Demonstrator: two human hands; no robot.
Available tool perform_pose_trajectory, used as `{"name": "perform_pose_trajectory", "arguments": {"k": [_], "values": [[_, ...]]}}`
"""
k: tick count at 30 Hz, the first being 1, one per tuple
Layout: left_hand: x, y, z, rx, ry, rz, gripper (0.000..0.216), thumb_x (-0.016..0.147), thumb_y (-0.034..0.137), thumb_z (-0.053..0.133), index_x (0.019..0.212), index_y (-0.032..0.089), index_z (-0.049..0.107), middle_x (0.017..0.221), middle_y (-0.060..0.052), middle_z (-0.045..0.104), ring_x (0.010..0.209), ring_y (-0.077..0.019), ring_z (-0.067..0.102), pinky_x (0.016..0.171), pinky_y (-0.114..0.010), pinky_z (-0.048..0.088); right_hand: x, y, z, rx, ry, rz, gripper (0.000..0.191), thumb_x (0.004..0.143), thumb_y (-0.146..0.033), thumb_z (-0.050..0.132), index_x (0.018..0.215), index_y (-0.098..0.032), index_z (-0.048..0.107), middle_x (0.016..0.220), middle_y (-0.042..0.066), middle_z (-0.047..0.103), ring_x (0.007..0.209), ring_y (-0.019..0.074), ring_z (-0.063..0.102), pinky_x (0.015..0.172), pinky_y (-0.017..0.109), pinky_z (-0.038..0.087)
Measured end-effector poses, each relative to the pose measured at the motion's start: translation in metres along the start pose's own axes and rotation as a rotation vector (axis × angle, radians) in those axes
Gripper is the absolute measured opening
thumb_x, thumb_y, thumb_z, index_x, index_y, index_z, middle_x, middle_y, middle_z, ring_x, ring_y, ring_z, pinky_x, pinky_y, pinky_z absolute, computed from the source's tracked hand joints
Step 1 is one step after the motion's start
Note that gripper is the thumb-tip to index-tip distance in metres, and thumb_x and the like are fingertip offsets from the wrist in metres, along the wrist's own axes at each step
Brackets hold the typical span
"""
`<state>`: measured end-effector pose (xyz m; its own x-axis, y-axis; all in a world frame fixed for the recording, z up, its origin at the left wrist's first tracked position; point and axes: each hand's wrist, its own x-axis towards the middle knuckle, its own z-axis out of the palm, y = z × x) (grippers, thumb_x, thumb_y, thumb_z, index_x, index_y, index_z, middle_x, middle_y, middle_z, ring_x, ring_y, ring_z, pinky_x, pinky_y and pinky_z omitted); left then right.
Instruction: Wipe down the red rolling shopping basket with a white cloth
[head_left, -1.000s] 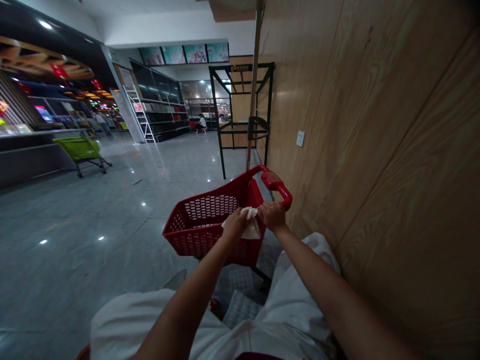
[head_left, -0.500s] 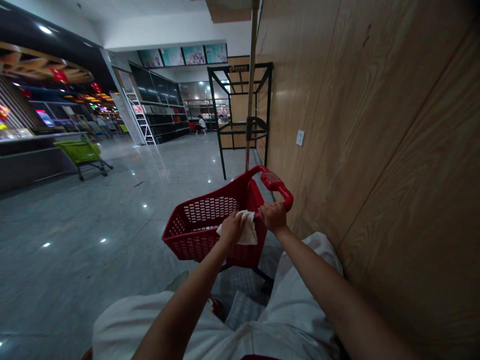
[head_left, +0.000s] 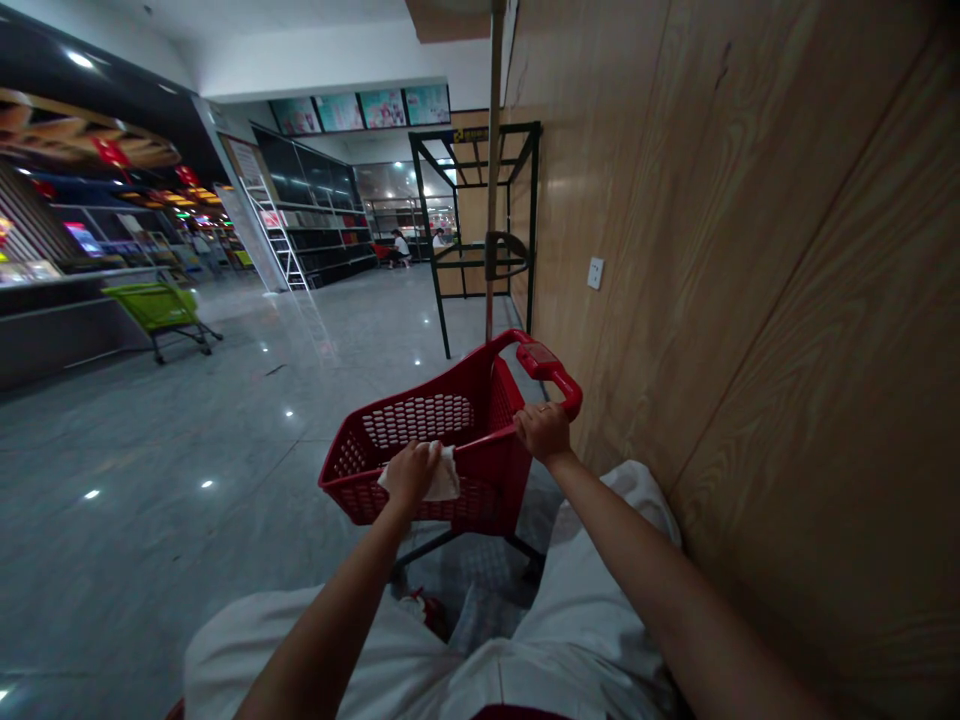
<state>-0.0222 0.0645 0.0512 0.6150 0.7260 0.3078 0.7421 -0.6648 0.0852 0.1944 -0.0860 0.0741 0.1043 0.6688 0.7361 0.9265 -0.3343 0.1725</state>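
Observation:
A red plastic shopping cart (head_left: 420,425) stands just in front of me, close to the wooden wall. My left hand (head_left: 409,475) is closed on a white cloth (head_left: 444,482) and presses it against the near rim of the cart's basket. My right hand (head_left: 541,430) is wrapped round the cart's red handle (head_left: 551,368) at its near end. My knees in white clothing fill the bottom of the view.
A wood-panelled wall (head_left: 750,250) runs along the right with a white socket (head_left: 595,272). A black metal rack (head_left: 472,230) stands beyond the cart. A green cart (head_left: 157,308) sits at the far left on the glossy grey floor (head_left: 187,430). A ladder (head_left: 274,235) and shelves stand farther back.
My left hand has slid the white cloth leftward along the basket rim, away from the handle. My right hand has stayed on the handle.

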Motion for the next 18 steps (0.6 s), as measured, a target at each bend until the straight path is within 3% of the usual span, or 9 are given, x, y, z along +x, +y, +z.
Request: {"name": "perform_pose_trajectory", "arguments": {"k": [2, 6, 9, 11, 16, 18], "values": [[0.005, 0.024, -0.003, -0.034, -0.021, 0.027, 0.048, 0.095, 0.044, 0.025, 0.095, 0.018, 0.065, 0.096, -0.008, 0.064, 0.085, -0.0184, 0.062, 0.073, -0.028, 0.041, 0.001, -0.004, -0.001, 0.005, 0.002, 0.01, 0.033, 0.093, -0.027, 0.039, 0.07, -0.017, 0.062, 0.07, 0.006, 0.06, 0.069, 0.0177, 0.045, 0.065, 0.032, 0.021], [0.017, 0.095, -0.008, -0.158, 0.024, 0.18, 0.045, 0.095, 0.045, 0.024, 0.1, 0.02, 0.061, 0.102, -0.007, 0.061, 0.088, -0.0163, 0.06, 0.075, -0.026, 0.04, 0.004, -0.01, -0.003, 0.009, -0.002, 0.003, 0.031, 0.092, -0.026, 0.041, 0.07, -0.017, 0.061, 0.07, 0.006, 0.06, 0.069, 0.0182, 0.045, 0.066, 0.033, 0.021], [0.02, 0.116, -0.009, -0.178, 0.072, 0.201, 0.047, 0.095, 0.048, 0.023, 0.097, 0.019, 0.06, 0.099, -0.007, 0.061, 0.085, -0.0161, 0.06, 0.073, -0.026, 0.04, 0.004, -0.01, -0.004, 0.012, -0.014, -0.006, 0.028, 0.092, -0.026, 0.043, 0.072, -0.018, 0.061, 0.07, 0.005, 0.06, 0.069, 0.0186, 0.045, 0.066, 0.033, 0.022], [0.017, 0.101, -0.006, -0.144, 0.063, 0.202, 0.047, 0.093, 0.052, 0.027, 0.096, 0.02, 0.06, 0.096, -0.006, 0.061, 0.082, -0.0166, 0.06, 0.07, -0.026, 0.04, 0.004, -0.008, -0.004, 0.01, -0.012, -0.018, 0.028, 0.092, -0.026, 0.043, 0.072, -0.018, 0.062, 0.07, 0.005, 0.06, 0.07, 0.0187, 0.046, 0.066, 0.033, 0.022], [0.001, 0.013, 0.01, 0.003, 0.034, 0.154, 0.04, 0.089, 0.053, 0.039, 0.09, 0.02, 0.061, 0.095, -0.007, 0.062, 0.083, -0.0188, 0.06, 0.069, -0.027, 0.04, 0.002, -0.002, -0.004, 0.01, 0.004, -0.045, 0.032, 0.092, -0.027, 0.04, 0.072, -0.017, 0.062, 0.071, 0.005, 0.06, 0.069, 0.018, 0.045, 0.067, 0.032, 0.022], [-0.003, -0.009, 0.012, 0.027, 0.035, 0.133, 0.039, 0.09, 0.052, 0.039, 0.093, 0.02, 0.061, 0.096, -0.007, 0.062, 0.085, -0.0192, 0.06, 0.072, -0.027, 0.04, 0.002, -0.003, -0.003, 0.013, 0.008, -0.036, 0.032, 0.093, -0.026, 0.039, 0.072, -0.018, 0.062, 0.071, 0.005, 0.06, 0.069, 0.0178, 0.044, 0.067, 0.032, 0.021]]}}
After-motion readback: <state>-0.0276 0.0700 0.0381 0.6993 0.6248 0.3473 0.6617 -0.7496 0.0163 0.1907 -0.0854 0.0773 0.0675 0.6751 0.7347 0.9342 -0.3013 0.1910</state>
